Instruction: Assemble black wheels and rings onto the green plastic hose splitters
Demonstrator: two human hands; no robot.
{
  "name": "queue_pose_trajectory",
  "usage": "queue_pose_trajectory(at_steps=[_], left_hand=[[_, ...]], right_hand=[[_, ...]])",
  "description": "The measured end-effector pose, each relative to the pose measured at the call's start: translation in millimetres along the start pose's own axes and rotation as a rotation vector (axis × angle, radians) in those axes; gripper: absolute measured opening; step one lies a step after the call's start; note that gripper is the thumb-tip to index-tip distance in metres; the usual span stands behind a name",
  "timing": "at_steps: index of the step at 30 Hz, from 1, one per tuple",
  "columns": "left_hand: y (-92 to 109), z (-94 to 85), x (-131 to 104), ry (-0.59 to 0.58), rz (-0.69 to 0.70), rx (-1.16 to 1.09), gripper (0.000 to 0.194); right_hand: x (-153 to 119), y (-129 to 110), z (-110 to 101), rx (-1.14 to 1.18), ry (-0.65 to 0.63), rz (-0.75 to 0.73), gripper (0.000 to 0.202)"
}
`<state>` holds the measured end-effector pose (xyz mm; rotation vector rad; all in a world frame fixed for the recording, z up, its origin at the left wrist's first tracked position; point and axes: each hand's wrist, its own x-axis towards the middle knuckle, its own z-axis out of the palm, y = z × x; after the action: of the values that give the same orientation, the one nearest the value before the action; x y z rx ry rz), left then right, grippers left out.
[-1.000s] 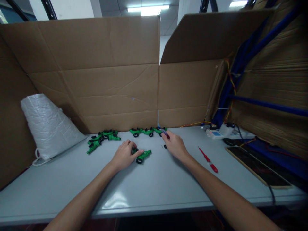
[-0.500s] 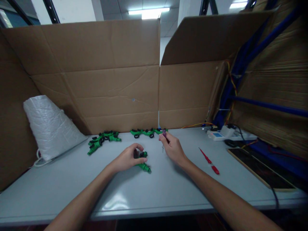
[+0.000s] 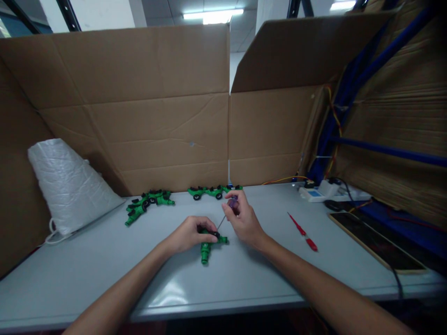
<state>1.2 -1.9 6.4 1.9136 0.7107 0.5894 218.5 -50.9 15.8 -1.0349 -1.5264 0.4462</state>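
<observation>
My left hand (image 3: 191,236) is closed around a green and black plastic fitting (image 3: 206,253) on the table. One green threaded end points toward me and another to the right. In my right hand (image 3: 245,222) is a screwdriver with a purple handle (image 3: 233,202). Its thin shaft (image 3: 221,222) slants down and left to the black part of the fitting. Whether the tip sits in a screw is too small to tell. Similar green fittings lie in a cluster (image 3: 135,214) at the back left and in a row (image 3: 204,191) along the cardboard.
On the table (image 3: 87,274), a red pen-like tool (image 3: 302,232) lies right of my hands. A silvery padded bag (image 3: 75,186) leans at the left. At the right are a power strip (image 3: 314,193), cables and a dark flat panel (image 3: 377,244). Cardboard (image 3: 157,130) walls the back.
The fitting has turned, so its green end now points toward me. My right hand has moved slightly down and left, bringing the screwdriver's shaft to the fitting.
</observation>
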Motion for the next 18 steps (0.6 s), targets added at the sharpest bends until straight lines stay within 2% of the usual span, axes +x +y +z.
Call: queue_pose_trajectory(at_steps=[6, 14, 18], left_hand=[[-2.4, 2.6, 1.4, 0.002, -0.019, -0.039, 0.045], [-3.5, 6.6, 0.9, -0.013, 0.009, -0.074, 0.038], [-4.1, 6.1, 0.9, -0.025, 0.03, -0.062, 0.037]], right_hand=[[-5.3, -3.8, 1.1, -0.045, -0.101, -0.06, 0.025], [-10.1, -3.1, 3.5, -0.102, -0.049, -0.138, 0.026], [-9.1, -2.8, 3.2, -0.132, -0.069, -0.167, 0.027]])
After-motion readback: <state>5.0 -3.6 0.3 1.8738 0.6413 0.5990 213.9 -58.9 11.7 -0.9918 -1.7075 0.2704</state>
